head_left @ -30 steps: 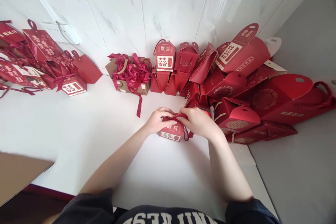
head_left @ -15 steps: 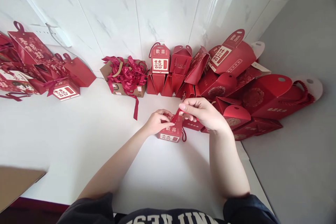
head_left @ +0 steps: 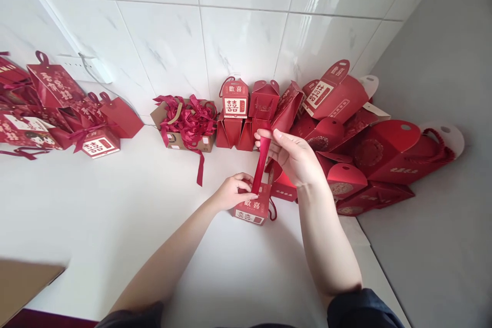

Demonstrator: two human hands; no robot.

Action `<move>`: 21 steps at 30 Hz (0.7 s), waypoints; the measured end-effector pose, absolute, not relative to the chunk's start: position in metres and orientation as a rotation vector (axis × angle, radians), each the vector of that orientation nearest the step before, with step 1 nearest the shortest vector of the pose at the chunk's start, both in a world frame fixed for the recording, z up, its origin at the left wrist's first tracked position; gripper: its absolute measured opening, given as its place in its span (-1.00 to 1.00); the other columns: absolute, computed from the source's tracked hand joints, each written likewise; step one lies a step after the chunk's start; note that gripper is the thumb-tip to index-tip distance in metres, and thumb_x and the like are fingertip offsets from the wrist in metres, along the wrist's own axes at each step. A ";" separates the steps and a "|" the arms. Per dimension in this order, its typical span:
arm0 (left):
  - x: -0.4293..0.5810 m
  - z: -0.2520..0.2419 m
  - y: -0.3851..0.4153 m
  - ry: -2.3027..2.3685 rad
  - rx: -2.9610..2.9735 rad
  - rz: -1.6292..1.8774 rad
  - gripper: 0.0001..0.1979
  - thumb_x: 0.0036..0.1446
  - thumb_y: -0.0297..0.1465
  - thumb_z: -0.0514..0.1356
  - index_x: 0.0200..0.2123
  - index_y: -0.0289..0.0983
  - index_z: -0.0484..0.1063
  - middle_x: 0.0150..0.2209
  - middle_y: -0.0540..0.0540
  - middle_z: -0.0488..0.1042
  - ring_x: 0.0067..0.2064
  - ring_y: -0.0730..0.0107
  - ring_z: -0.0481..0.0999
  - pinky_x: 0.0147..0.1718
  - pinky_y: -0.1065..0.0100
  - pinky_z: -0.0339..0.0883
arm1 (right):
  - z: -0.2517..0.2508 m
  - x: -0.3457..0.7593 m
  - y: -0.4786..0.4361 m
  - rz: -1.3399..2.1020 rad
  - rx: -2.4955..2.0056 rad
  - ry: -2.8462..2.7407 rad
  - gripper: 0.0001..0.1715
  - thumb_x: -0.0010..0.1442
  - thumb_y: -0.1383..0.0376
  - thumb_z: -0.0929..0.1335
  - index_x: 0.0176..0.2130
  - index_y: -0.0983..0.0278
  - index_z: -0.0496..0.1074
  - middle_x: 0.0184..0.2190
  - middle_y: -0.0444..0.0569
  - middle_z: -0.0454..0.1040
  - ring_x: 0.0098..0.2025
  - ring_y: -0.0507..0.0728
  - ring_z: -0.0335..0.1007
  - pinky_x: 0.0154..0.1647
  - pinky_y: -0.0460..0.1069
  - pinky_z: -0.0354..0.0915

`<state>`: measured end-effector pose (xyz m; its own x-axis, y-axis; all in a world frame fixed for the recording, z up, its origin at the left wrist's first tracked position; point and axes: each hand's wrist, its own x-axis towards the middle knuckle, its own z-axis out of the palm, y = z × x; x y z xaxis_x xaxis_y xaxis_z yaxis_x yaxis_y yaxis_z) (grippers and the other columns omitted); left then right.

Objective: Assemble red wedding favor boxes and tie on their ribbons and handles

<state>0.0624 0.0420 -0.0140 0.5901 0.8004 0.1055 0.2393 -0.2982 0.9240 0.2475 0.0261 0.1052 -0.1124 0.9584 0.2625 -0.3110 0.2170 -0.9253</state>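
Note:
A small red gift box (head_left: 250, 211) with white-and-gold lettering stands on the white table in front of me, a dark red cord looped at its right side. My left hand (head_left: 235, 192) pinches the box's top edge between thumb and fingers. Rising from that top is a red ribbon (head_left: 261, 166), pulled up taut and slightly slanted. Above the box, my right hand (head_left: 294, 156) grips the ribbon's upper part with thumb and fingers. The ribbon's lower end is partly hidden by my left fingers.
Behind is a brown cardboard box (head_left: 175, 142) full of tangled dark red ribbons. Red gift boxes (head_left: 388, 146) are piled at the right against a grey side panel. More decorated boxes (head_left: 57, 87) stand at the left. A cardboard flap (head_left: 26, 287) juts in at lower left.
My right hand has moved up, drawing the ribbon out longer above the box. My left hand stays at the box's top. The view has tilted up slightly.

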 end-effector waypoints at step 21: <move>0.047 0.011 0.047 0.730 2.143 0.574 -0.88 0.08 -0.30 0.31 -0.36 -0.20 0.62 -0.08 -0.10 0.46 0.02 0.26 0.41 0.05 0.26 0.26 | 0.103 0.242 0.009 0.940 -0.676 -1.299 -0.18 0.12 0.20 0.46 0.28 0.10 0.17 -0.42 -0.24 0.62 -0.01 0.25 0.53 0.16 0.34 0.33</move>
<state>0.0474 0.0472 0.0112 0.7324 0.6627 0.1562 0.3080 -0.5270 0.7921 0.2418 0.0093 0.1034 0.0075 0.8714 0.4904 -0.1937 0.4824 -0.8542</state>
